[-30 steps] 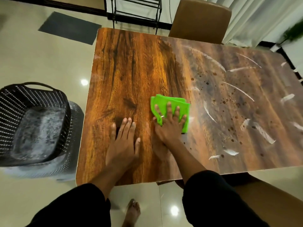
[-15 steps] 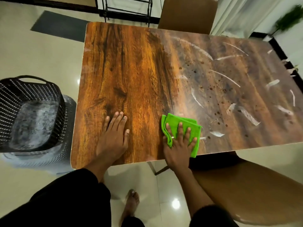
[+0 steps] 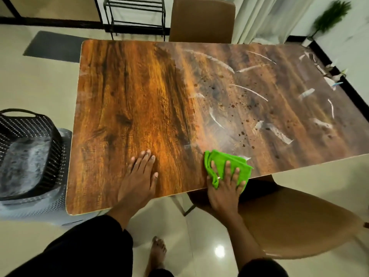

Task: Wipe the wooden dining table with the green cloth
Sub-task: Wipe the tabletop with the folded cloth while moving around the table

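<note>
The wooden dining table (image 3: 139, 100) fills the middle of the view. Its left half shines clean, while its right half carries white smears (image 3: 279, 134) and dark specks. A folded green cloth (image 3: 221, 160) lies at the table's near edge. My right hand (image 3: 223, 190) presses flat on the cloth with fingers spread, its palm hanging past the edge. My left hand (image 3: 139, 176) rests flat on the bare wood to the left of the cloth, fingers apart, holding nothing.
A black perforated basket (image 3: 26, 152) stands on the floor left of the table. One brown chair (image 3: 295, 222) sits under the near right edge, another (image 3: 201, 19) at the far side. A black metal rack (image 3: 135, 15) and a plant (image 3: 327, 17) stand beyond. My bare foot (image 3: 157, 254) is below.
My right hand has dragged the green cloth from the table's middle toward me to the near edge. My left hand stayed planted on the wood.
</note>
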